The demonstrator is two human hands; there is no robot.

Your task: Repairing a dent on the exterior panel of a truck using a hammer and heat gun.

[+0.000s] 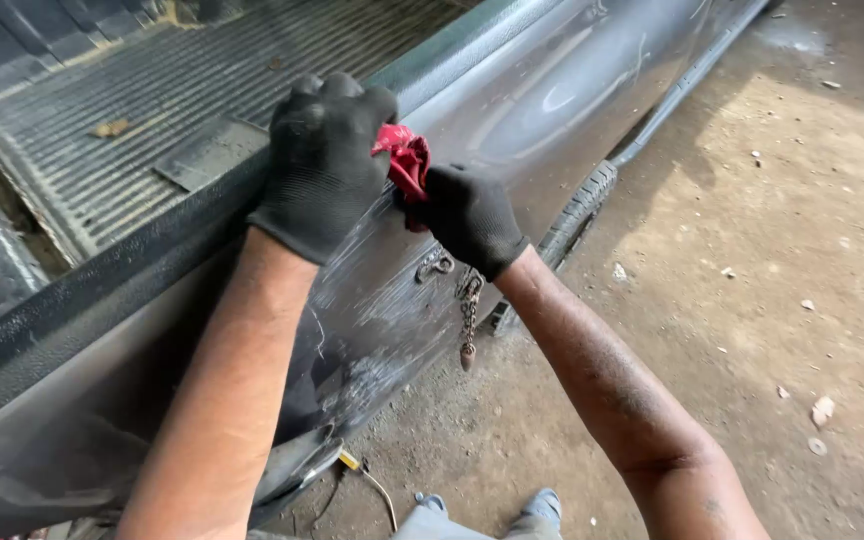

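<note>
Both my hands wear black knit gloves. My left hand is closed in a fist on the top rail of a grey pickup truck's side panel. My right hand presses against the panel just to the right of it. A crumpled red rag sits bunched between the two hands, and both seem to grip it. The panel below the hands is scuffed and scratched. A short rusty chain hangs from a hook on the panel under my right wrist.
The ribbed truck bed lies to the upper left. A tyre shows beneath the panel. Dirt ground with small stones spreads to the right. My shoes and a yellow-tipped cable are at the bottom.
</note>
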